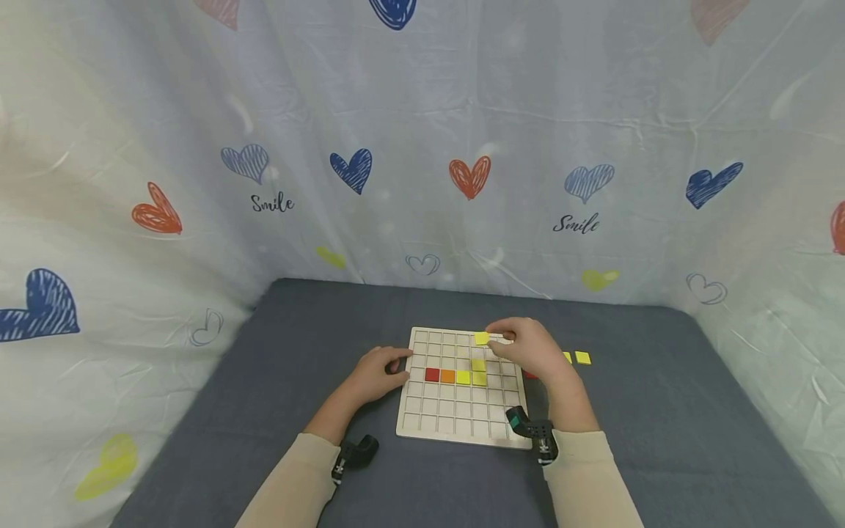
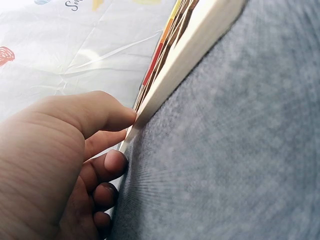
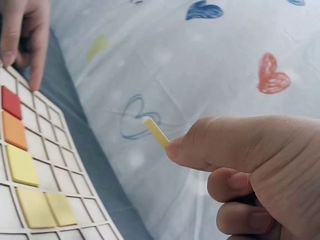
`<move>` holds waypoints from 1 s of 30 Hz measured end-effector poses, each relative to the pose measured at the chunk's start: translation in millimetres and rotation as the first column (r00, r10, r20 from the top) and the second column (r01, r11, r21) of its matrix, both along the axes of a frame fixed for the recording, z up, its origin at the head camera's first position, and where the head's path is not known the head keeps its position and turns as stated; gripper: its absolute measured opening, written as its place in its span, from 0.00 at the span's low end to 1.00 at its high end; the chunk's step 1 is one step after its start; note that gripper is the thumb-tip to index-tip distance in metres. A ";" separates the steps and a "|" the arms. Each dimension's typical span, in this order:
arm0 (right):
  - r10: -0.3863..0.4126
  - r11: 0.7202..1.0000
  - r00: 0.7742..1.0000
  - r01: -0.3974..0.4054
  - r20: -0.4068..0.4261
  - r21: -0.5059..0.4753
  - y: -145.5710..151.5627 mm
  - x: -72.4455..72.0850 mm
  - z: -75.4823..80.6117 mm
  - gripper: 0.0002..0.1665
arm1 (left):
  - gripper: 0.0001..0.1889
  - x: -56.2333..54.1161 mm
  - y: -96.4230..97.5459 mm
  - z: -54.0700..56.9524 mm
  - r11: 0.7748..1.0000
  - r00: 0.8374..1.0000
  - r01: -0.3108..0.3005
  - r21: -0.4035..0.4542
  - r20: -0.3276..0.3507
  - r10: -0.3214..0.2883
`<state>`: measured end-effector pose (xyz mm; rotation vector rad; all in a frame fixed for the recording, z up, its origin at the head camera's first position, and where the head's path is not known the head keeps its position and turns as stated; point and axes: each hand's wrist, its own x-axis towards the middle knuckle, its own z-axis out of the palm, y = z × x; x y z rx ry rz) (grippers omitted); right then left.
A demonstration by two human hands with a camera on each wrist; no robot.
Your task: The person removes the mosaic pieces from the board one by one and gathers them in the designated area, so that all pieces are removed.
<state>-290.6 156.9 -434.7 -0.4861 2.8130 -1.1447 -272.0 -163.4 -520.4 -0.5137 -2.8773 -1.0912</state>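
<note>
Carefully level the yellow tile (image 1: 482, 338) the right hand (image 1: 533, 350) pinches over the grid board (image 1: 455, 425), left hand (image 1: 374, 375), fingers parted, steadying its left edge.

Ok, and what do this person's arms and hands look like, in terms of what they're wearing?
The left hand and right hand are bare, with no gloves. The left sleeve and right sleeve are plain beige. A black, angular device is worn at each wrist: the left device and the right device, which shows a small green patch.
</note>
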 end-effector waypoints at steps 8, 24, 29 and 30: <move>-0.084 0.996 0.996 0.084 0.038 -0.009 25.1 2.0 13.0 0.20 | 0.22 -0.3 0.6 -0.6 1.000 1.000 -0.005 0.005 0.003 0.005; -0.205 0.979 0.976 0.205 0.067 0.011 87.5 4.5 9.4 0.25 | 0.22 -2.0 0.8 -2.0 1.000 1.000 -0.018 0.006 0.021 0.018; -0.216 0.976 0.972 0.215 0.094 0.023 106.1 7.4 4.1 0.26 | 0.22 -2.9 0.6 -3.5 1.000 1.000 -0.018 0.006 0.011 0.017; -0.213 0.977 0.972 0.211 0.103 0.027 109.7 8.2 3.0 0.25 | 0.22 -2.9 0.6 -3.7 1.000 1.000 -0.017 0.004 0.008 0.017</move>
